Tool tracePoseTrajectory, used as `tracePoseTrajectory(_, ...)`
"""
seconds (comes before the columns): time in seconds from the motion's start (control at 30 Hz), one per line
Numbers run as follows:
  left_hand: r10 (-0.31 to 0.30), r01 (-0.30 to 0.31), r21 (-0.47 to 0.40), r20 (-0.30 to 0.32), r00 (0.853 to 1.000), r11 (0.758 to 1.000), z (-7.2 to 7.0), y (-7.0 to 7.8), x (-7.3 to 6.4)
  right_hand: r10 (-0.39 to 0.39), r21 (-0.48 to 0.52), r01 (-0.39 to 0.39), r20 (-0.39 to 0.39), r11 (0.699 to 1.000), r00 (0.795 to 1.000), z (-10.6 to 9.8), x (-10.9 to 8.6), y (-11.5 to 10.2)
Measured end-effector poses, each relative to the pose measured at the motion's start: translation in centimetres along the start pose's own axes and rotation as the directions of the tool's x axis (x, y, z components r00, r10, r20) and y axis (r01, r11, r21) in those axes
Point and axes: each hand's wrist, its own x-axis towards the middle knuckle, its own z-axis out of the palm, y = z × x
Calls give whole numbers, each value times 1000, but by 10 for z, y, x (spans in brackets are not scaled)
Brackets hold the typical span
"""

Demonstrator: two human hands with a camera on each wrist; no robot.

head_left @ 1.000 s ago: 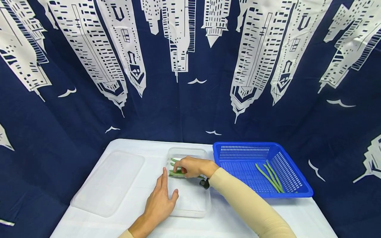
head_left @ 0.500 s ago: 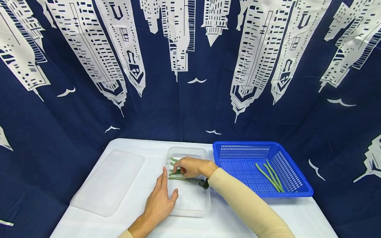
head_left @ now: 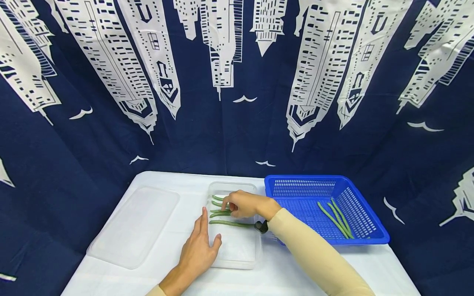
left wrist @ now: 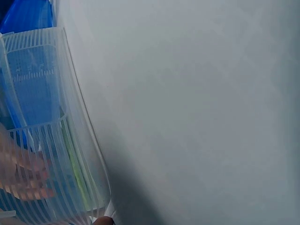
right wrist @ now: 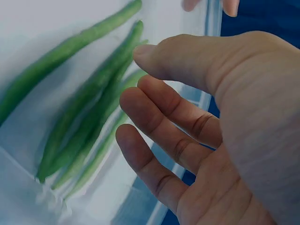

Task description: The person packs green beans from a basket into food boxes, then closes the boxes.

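A clear plastic container (head_left: 237, 263) holds several green beans (head_left: 231, 224), lying crosswise. My right hand (head_left: 247, 205) hovers inside it over the beans, its fingers loosely bent. In the right wrist view the thumb (right wrist: 187, 58) overlaps the tips of a cluster of beans (right wrist: 93, 103), and nothing is pinched between thumb and fingers. One bean (right wrist: 65, 52) lies apart from that cluster. My left hand (head_left: 198, 250) rests along the container's left side, fingers straight and thumb out over the edge. Through the ribbed wall (left wrist: 28, 40) in the left wrist view, the right hand's fingers show.
To the right stands a blue perforated basket (head_left: 326, 179) with a few green beans (head_left: 335, 220) in it. A translucent lid (head_left: 135, 230) lies flat at the left of the white-covered table (head_left: 192, 283). A dark blue patterned cloth (head_left: 222, 135) hangs behind.
The nearest bean has shifted toward the front, away from the cluster. My right hand then moved slightly right and up, uncovering more of the beans. The left hand has stayed put.
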Motion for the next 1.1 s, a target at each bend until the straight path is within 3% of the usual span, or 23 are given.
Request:
tracePoseTrajectory(0.53,-29,30,-23,11,1000,999,-3,-1,1,36,31,-32,-144,999,989,-26,-51,12)
tracePoseTrajectory(0.9,-49,54,-68,74,996,996,-4,0,-2,74,13,-74,-330,997,941,-34,-105,46)
tracePoseTrajectory(1.1,-49,62,-114,115,992,992,-9,-2,-2,177,55,-168,-358,984,917,-41,-135,69)
